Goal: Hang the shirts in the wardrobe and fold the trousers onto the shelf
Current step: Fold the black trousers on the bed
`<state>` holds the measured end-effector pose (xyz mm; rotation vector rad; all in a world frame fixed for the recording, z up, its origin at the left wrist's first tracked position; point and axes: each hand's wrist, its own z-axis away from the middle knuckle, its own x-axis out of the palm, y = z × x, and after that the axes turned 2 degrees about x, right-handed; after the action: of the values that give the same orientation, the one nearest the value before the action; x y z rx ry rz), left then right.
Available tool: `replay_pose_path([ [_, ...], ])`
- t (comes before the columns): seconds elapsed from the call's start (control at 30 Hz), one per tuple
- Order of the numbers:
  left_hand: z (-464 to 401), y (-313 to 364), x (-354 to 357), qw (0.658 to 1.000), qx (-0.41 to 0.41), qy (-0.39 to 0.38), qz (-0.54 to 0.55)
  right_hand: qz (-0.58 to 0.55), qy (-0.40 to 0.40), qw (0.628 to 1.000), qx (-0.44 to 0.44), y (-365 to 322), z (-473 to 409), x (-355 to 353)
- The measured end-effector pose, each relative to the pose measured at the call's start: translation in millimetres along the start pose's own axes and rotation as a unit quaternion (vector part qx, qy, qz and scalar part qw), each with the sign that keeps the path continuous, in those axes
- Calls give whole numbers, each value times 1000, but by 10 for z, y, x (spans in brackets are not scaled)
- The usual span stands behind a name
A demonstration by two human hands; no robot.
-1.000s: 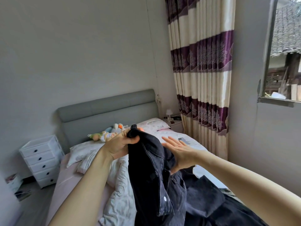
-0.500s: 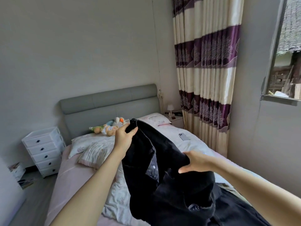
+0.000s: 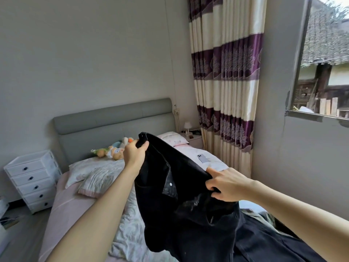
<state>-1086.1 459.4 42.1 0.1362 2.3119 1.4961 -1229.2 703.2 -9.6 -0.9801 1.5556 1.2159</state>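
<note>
While waistband spread for folding, left hand [image 3: 135, 154] pinches black trousers [image 3: 181, 195] at 11 o'clock; right hand [image 3: 225, 184] grips 3 o'clock edge; legs trail onto bed [image 3: 64, 203].

Both bare forearms reach up from the bottom of the frame. The left hand [image 3: 135, 154] sits just left of centre, raised, its fingers curled tight over a fold of the black trousers [image 3: 181, 188]. The right hand [image 3: 227, 184] is lower, right of centre, thumb on top, fingers tucked under and pinching the same garment's edge.
</note>
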Motion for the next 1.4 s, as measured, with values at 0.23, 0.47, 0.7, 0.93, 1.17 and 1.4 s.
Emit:
replay_pose_path([
  [0.23,33,157,-102,953,185,15,-239,-118,116,976,143,156,-44,-306],
  [0.47,-331,1369,-133,944,208,113,-230,-538,228,760,284,685,-696,-1690],
  [0.7,-628,2521,-363,987,154,12,40,-625,374,637,252,903,-942,-2859],
  [0.93,-651,2611,-469,982,69,-54,165,-696,345,593,213,793,-801,-2964],
  [1.17,-472,2766,-534,924,127,-182,311,-727,283,619,92,334,-840,-3383],
  [1.4,-309,2152,-705,889,157,-312,297,-827,151,541,3,36,-952,-3015],
])
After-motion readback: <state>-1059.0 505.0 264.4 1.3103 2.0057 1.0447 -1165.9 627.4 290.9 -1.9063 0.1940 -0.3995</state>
